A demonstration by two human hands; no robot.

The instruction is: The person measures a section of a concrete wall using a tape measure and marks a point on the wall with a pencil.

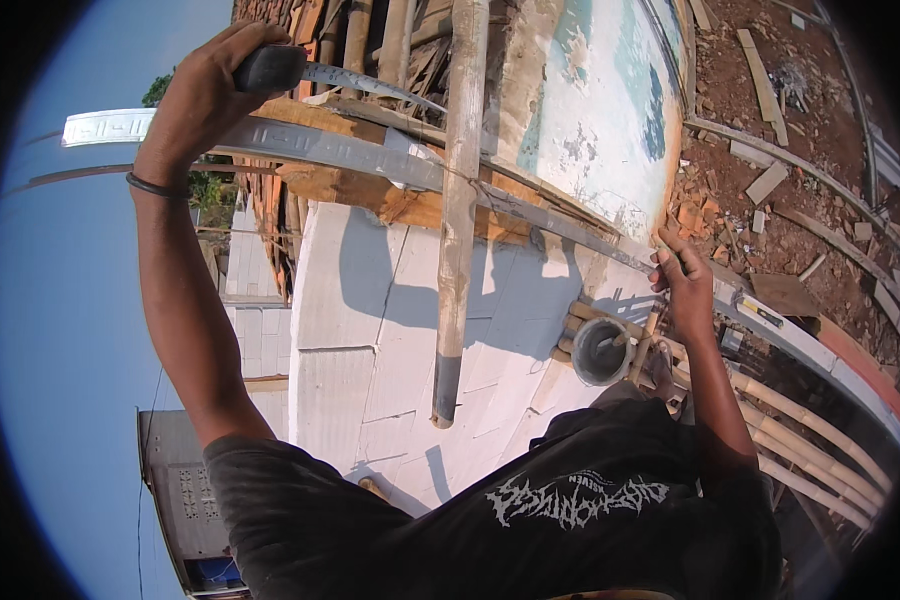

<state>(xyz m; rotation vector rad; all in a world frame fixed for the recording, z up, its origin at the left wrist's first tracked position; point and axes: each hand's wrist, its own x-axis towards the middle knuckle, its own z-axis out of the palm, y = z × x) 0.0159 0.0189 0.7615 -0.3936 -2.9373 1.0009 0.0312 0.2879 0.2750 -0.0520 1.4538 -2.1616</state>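
Note:
My left hand [205,95] is raised high at the upper left, closed around the dark handle of a curved metal blade, apparently a handsaw [370,85], which lies against a long grey metal rail [390,160]. My right hand [682,285] reaches forward at the right and pinches a thin stick or nail against the same rail, where it meets the wall's top edge. A bamboo pole [458,200] stands upright between my hands, crossing the rail. Wooden boards [370,190] sit under the rail.
A wall of white blocks [370,330] lies below me. A grey bucket [600,350] rests on bamboo scaffold poles [810,430]. Red earth with brick rubble and planks [760,150] lies far below at the right. Open sky is at the left.

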